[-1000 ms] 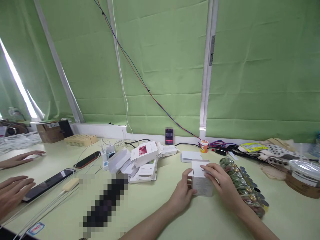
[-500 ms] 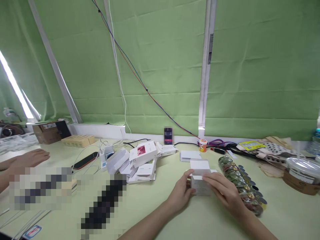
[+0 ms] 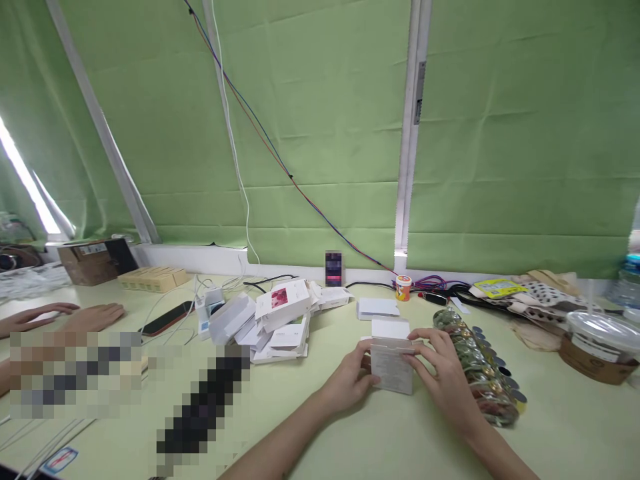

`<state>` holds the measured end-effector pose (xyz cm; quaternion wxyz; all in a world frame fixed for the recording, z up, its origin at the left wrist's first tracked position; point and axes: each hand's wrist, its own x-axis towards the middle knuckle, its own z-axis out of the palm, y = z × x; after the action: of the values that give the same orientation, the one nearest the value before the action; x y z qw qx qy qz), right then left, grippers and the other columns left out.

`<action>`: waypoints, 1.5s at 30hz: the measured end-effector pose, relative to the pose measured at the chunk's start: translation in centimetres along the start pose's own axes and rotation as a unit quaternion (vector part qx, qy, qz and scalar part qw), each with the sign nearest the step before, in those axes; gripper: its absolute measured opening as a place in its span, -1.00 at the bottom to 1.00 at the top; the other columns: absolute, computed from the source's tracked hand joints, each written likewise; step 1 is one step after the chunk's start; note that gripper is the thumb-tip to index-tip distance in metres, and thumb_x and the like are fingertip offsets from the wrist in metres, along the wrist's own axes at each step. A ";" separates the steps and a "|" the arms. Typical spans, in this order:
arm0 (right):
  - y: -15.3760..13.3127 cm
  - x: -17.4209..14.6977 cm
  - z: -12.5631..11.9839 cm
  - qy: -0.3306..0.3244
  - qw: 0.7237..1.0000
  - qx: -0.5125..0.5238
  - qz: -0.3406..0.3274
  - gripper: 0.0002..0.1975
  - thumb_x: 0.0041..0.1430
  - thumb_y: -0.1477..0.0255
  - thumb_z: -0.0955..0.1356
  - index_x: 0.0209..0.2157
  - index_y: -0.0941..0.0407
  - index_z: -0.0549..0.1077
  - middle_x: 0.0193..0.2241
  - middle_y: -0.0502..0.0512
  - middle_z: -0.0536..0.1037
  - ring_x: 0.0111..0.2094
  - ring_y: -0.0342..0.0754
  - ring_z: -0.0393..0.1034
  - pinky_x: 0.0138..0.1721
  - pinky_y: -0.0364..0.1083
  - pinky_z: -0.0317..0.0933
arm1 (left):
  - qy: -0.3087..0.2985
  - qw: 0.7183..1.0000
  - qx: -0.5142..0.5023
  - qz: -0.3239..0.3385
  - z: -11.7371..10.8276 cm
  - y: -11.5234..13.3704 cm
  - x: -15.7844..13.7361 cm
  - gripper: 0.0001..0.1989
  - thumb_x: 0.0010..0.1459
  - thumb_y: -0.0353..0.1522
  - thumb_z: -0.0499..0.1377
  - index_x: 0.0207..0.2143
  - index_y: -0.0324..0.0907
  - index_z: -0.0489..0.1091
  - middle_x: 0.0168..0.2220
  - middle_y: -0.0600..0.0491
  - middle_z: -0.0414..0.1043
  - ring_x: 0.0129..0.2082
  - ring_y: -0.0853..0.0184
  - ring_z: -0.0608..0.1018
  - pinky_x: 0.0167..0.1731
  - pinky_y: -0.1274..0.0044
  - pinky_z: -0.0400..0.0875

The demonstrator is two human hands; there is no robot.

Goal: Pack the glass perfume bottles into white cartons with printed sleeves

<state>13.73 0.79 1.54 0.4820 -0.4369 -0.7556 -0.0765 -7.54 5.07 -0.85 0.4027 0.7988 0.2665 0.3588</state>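
We've got the small white cardboard box (image 3: pixel 391 365) standing on the pale green desk (image 3: pixel 350 440), left hand (image 3: pixel 347 380) and right hand (image 3: pixel 440 373) gripping its sides, beside the foil-wrapped sweets strip (image 3: pixel 475 373).

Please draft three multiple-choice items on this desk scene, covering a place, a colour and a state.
1. Where is the pile of white boxes relative to the small white box in the hands?
A. to its left
B. to its right
C. on top of it

2. What colour are the blinds?
A. blue
B. green
C. grey

3. How is the small white box held?
A. by the left hand alone
B. by nobody
C. between the left hand and the right hand

Answers: 1 A, the pile lies leftward; 2 B, green fabric; 3 C, both hands grip its sides.
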 end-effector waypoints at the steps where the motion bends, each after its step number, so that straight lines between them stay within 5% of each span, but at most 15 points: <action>1: 0.0 0.0 0.0 -0.001 1.000 -0.003 -0.010 -0.89 0.26 0.51 0.27 -0.33 0.07 0.41 -0.20 0.14 0.42 -0.10 0.10 0.25 -0.11 0.10 0.21 | 0.002 1.000 0.003 -0.004 0.0 0.1 0.0 -0.52 0.07 -0.56 0.11 0.03 -0.11 0.12 -0.07 -0.02 0.36 -0.15 0.28 0.48 -0.15 0.42 0.43; 8: -0.1 -0.2 0.6 0.036 0.995 -0.041 -0.081 -0.86 0.27 0.56 0.24 -0.35 0.11 0.38 -0.30 0.13 0.48 -0.20 0.05 0.28 -0.17 0.05 0.21 | 0.016 0.997 0.076 -0.010 0.0 0.5 0.0 -0.58 0.12 -0.45 0.13 0.04 -0.13 0.16 -0.15 0.02 0.42 -0.24 0.32 0.46 -0.17 0.47 0.38; 22: -0.3 0.0 1.1 0.053 0.996 -0.043 -0.049 -0.80 0.29 0.51 0.22 -0.40 0.08 0.40 -0.34 0.10 0.51 -0.25 0.04 0.32 -0.22 0.04 0.27 | 0.020 0.995 0.099 0.000 0.1 1.5 0.2 -0.48 0.07 -0.55 0.07 0.10 -0.11 0.10 -0.11 0.02 0.43 -0.20 0.29 0.48 -0.17 0.46 0.40; 26: -0.1 -0.6 1.1 0.048 0.997 -0.032 -0.058 -0.84 0.31 0.43 0.22 -0.15 0.10 0.38 -0.22 0.16 0.49 -0.16 0.07 0.32 -0.15 0.06 0.26 | 0.026 0.992 0.127 0.010 -0.4 0.9 -0.2 -0.52 0.12 -0.49 0.08 0.09 -0.10 0.09 -0.03 -0.01 0.38 -0.16 0.28 0.47 -0.11 0.41 0.38; 30: 0.1 -0.4 -0.4 0.105 0.994 -0.004 -0.016 -0.70 0.32 0.33 0.19 0.03 0.13 0.26 -0.15 0.21 0.42 -0.19 0.05 0.32 -0.15 0.07 0.27 | 0.057 0.988 0.141 0.012 -1.5 0.3 -0.6 -0.32 0.14 -0.41 0.13 0.23 -0.05 -0.14 0.13 -0.10 0.23 -0.01 0.21 0.43 0.02 0.29 0.30; 34: 1.1 0.2 -4.0 0.168 0.985 -0.013 0.030 -0.77 0.32 0.35 0.16 -0.12 0.10 0.36 -0.24 0.17 0.44 -0.22 0.05 0.35 -0.19 0.03 0.25 | 0.177 0.952 0.228 0.107 -2.0 0.8 -1.0 -0.21 0.10 -0.30 0.19 0.25 -0.01 -0.23 0.26 -0.17 -0.09 0.26 -0.01 0.08 0.17 0.08 0.03; 37: 3.0 -1.0 -7.1 0.167 0.983 -0.052 0.059 -0.75 0.32 0.33 0.15 -0.27 0.08 0.41 -0.32 0.12 0.48 -0.27 0.03 0.39 -0.21 -0.02 0.24 | 0.237 0.895 0.293 0.238 -1.2 1.3 -1.8 -0.25 0.06 -0.36 0.16 0.22 0.05 -0.17 0.23 -0.14 -0.08 0.27 -0.07 0.02 0.16 -0.02 -0.06; 39: 4.7 -2.8 -8.6 0.141 0.985 -0.077 0.059 -0.75 0.31 0.29 0.18 -0.30 0.06 0.43 -0.34 0.11 0.50 -0.30 0.02 0.42 -0.25 -0.04 0.25 | 0.180 0.885 0.308 0.299 0.1 1.5 -2.6 -0.28 0.03 -0.38 0.16 0.20 0.05 -0.10 0.14 -0.15 0.08 0.19 -0.05 0.18 0.13 0.01 0.04; 43: 7.9 -7.0 -10.0 0.054 0.990 -0.131 0.026 -0.69 0.25 0.16 0.23 -0.33 0.03 0.49 -0.32 0.14 0.49 -0.30 0.04 0.46 -0.35 -0.06 0.31 | -0.106 0.873 0.363 0.309 3.8 2.4 -3.2 -0.66 0.20 -0.33 0.05 0.05 0.00 0.23 -0.04 -0.12 0.38 -0.02 0.12 0.44 0.02 0.28 0.32; 45: 9.1 -8.5 -10.1 0.017 0.988 -0.155 0.008 -0.68 0.21 0.12 0.26 -0.32 0.03 0.51 -0.31 0.15 0.49 -0.29 0.04 0.47 -0.34 -0.07 0.34 | -0.183 0.850 0.380 0.315 5.3 3.0 -2.9 -0.74 0.27 -0.34 -0.02 -0.02 0.00 0.30 -0.05 -0.07 0.43 -0.03 0.20 0.45 0.00 0.41 0.35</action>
<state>28.39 -4.08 -2.68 0.4218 -0.5108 -0.7230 -0.1962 -4.69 -1.01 -1.62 -0.0256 0.9817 0.0380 0.1846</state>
